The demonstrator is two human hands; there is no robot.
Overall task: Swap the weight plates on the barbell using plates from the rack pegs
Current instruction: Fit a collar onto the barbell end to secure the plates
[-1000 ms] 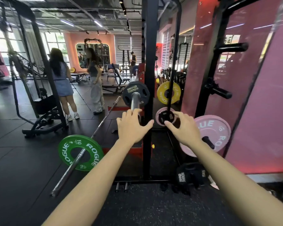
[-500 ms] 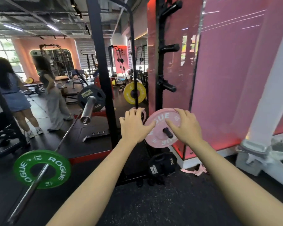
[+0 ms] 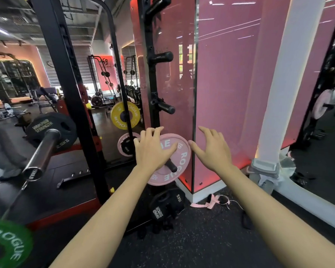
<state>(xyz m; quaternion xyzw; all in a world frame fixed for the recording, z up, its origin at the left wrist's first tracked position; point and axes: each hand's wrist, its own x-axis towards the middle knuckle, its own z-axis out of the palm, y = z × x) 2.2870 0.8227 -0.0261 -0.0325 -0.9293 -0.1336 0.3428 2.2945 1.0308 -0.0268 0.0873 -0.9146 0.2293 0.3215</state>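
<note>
Left hand [image 3: 153, 149]: fingers spread and laid flat over the face of the pink plate [image 3: 175, 163], fingertips reaching its upper rim at about 11 o'clock of the disc; whether they hook behind the rim cannot be told. Right hand [image 3: 213, 149]: spread and relaxed, at 3 o'clock of the plate, thumb tip just beside the rim, holding nothing. Pink plate: marked ROGUE, hanging on a low rack peg [image 3: 171, 166] whose black end pokes through the centre hole; sits at centre frame, 12 o'clock from the viewer. Black plates [image 3: 165, 207]: stacked at the foot of the rack upright [image 3: 152, 89], at 6 o'clock of the pink plate, one marked 15KG. Barbell sleeve [image 3: 42, 151]: bare steel end at 9 o'clock, well apart from the hands, with a black Hammer Strength plate [image 3: 46, 128] behind it marked 2.5KG. Green plate [image 3: 6, 244]: ROGUE, at 8 o'clock by the frame edge, on a second bar on the floor. Pink strap [image 3: 209, 204]: on the floor by the wall corner, 5 o'clock. Yellow plate [image 3: 125, 115]: farther off at 11 o'clock, beyond the upright. Handling note, as a judgement: the step is lifting the pink plate off its peg; both hands should take opposite rims at 9 and 3 o'clock, then draw the plate straight along the peg's axis without tilting, so the hole does not bind, keeping feet away from below.
</note>
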